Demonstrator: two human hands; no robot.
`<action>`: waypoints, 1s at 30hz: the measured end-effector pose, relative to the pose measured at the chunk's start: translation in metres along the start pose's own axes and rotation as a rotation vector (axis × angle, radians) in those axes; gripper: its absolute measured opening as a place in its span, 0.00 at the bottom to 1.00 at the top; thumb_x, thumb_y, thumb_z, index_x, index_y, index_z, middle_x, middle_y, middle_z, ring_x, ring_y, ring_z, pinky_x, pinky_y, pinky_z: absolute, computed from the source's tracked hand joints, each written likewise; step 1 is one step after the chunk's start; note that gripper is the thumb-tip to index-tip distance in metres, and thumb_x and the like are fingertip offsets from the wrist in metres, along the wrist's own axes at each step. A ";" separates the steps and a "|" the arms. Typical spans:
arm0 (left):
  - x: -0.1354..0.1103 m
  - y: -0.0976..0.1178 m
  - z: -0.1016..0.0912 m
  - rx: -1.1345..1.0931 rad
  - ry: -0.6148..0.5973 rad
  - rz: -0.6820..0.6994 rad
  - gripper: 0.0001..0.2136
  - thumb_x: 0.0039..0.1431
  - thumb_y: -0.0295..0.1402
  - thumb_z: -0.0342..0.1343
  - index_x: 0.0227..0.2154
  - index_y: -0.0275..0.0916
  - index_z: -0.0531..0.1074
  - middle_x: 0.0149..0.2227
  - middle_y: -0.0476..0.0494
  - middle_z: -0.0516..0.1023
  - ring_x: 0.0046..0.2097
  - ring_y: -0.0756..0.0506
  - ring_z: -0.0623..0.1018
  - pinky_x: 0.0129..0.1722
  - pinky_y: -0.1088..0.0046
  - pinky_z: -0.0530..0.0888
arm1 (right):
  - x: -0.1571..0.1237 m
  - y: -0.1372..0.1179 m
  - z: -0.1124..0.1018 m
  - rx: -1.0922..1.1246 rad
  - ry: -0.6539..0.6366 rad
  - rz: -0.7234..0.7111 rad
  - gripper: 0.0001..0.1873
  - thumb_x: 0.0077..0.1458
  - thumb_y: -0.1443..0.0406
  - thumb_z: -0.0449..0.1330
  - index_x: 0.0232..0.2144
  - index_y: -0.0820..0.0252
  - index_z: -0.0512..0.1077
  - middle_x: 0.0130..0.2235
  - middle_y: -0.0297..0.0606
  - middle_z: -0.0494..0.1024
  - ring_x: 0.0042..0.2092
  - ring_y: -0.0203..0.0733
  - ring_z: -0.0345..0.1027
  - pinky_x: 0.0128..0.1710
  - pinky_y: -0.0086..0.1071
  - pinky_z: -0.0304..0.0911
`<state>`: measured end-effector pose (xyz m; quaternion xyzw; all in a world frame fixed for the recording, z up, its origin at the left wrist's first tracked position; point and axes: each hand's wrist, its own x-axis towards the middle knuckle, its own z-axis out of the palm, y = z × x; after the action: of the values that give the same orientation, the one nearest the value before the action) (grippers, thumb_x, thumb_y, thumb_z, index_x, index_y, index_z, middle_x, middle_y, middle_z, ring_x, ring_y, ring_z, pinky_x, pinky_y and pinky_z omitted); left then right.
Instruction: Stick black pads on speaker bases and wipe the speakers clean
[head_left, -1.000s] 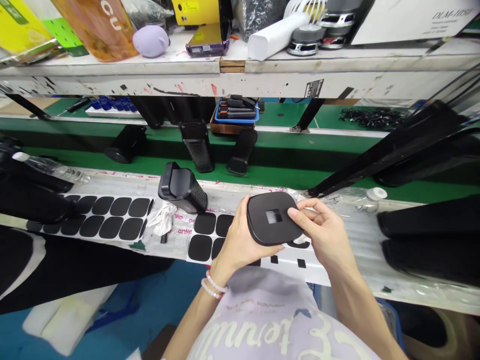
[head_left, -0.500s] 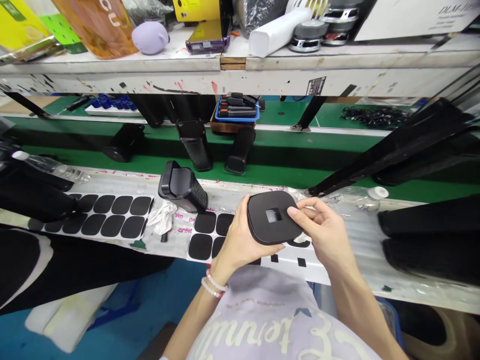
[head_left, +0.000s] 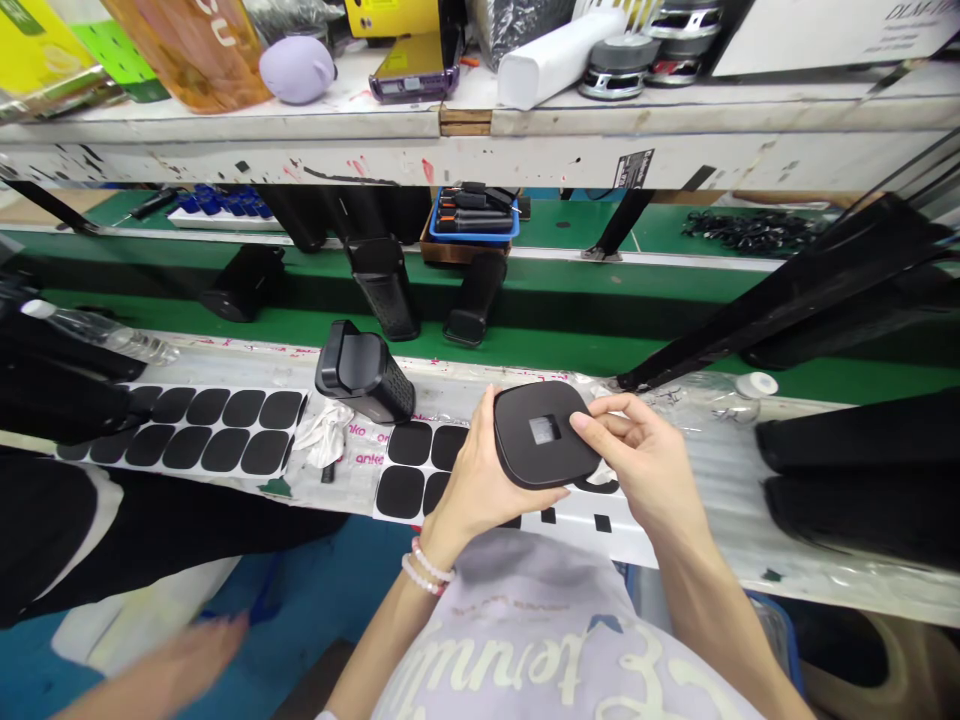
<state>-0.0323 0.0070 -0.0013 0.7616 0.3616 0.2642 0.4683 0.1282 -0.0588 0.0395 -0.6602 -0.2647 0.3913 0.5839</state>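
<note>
A black rounded-square speaker base (head_left: 541, 435) with a small square window in its middle is held up over the bench edge. My left hand (head_left: 474, 484) grips its left and lower side, fingers wrapped round it. My right hand (head_left: 639, 462) holds its right edge, index finger laid on the top face. Under the hands lies a white sheet of black rounded-square pads (head_left: 411, 468). A second pad sheet (head_left: 202, 430) lies to the left. A black mesh-sided speaker (head_left: 364, 371) lies on its side behind the sheets.
Green conveyor belt (head_left: 555, 345) behind the bench carries several black speaker bodies (head_left: 382, 285). A clear bottle (head_left: 705, 392) lies at right, another bottle (head_left: 97, 335) at left. Black parts stack (head_left: 862, 470) at right. Shelf above holds boxes and speaker drivers (head_left: 622, 75). Another person's blurred hand (head_left: 176, 665) shows lower left.
The hands and the speaker base have barely shifted. The speakers on the belt have drifted left. A blurred hand of another person has appeared at the lower left.
</note>
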 end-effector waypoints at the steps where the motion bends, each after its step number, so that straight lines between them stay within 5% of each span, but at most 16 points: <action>1: 0.000 0.000 0.000 0.021 -0.004 0.006 0.61 0.37 0.41 0.72 0.67 0.42 0.33 0.67 0.29 0.52 0.67 0.31 0.58 0.62 0.50 0.65 | 0.000 0.000 0.000 -0.006 0.000 0.002 0.18 0.45 0.54 0.71 0.30 0.56 0.69 0.22 0.30 0.74 0.25 0.33 0.64 0.24 0.26 0.58; 11: -0.002 -0.003 -0.004 0.073 -0.014 0.084 0.55 0.40 0.45 0.71 0.66 0.40 0.42 0.68 0.29 0.49 0.69 0.32 0.54 0.65 0.53 0.62 | 0.001 -0.002 0.001 -0.047 -0.009 -0.004 0.19 0.44 0.53 0.70 0.30 0.57 0.69 0.22 0.30 0.74 0.24 0.32 0.64 0.23 0.25 0.58; 16: -0.006 -0.007 -0.009 0.018 -0.084 0.102 0.38 0.63 0.48 0.51 0.68 0.42 0.39 0.71 0.34 0.44 0.71 0.37 0.49 0.68 0.52 0.53 | 0.001 -0.003 0.002 -0.038 -0.017 0.009 0.19 0.45 0.52 0.70 0.30 0.56 0.69 0.22 0.29 0.74 0.24 0.32 0.64 0.23 0.24 0.58; 20: -0.009 -0.008 -0.003 -0.011 0.000 0.059 0.29 0.70 0.41 0.41 0.69 0.41 0.38 0.71 0.37 0.45 0.71 0.43 0.50 0.69 0.58 0.51 | 0.000 -0.002 0.003 -0.034 -0.023 0.001 0.19 0.45 0.52 0.70 0.30 0.56 0.68 0.22 0.29 0.74 0.24 0.32 0.65 0.24 0.24 0.59; 26: -0.006 -0.011 0.009 -0.090 0.173 0.085 0.24 0.71 0.37 0.36 0.68 0.42 0.47 0.70 0.41 0.52 0.70 0.46 0.54 0.69 0.64 0.53 | 0.000 0.000 0.002 -0.019 -0.029 0.002 0.18 0.45 0.53 0.70 0.30 0.56 0.68 0.22 0.30 0.74 0.25 0.33 0.66 0.24 0.26 0.60; 30: -0.005 -0.013 0.012 -0.162 0.223 0.082 0.25 0.71 0.37 0.37 0.68 0.44 0.44 0.69 0.42 0.55 0.69 0.47 0.56 0.67 0.66 0.56 | 0.000 0.001 0.001 -0.034 -0.024 0.007 0.18 0.46 0.53 0.69 0.30 0.56 0.68 0.22 0.30 0.74 0.25 0.34 0.66 0.24 0.27 0.60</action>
<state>-0.0309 0.0005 -0.0183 0.7014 0.3576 0.3944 0.4739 0.1271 -0.0586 0.0386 -0.6663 -0.2760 0.3968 0.5678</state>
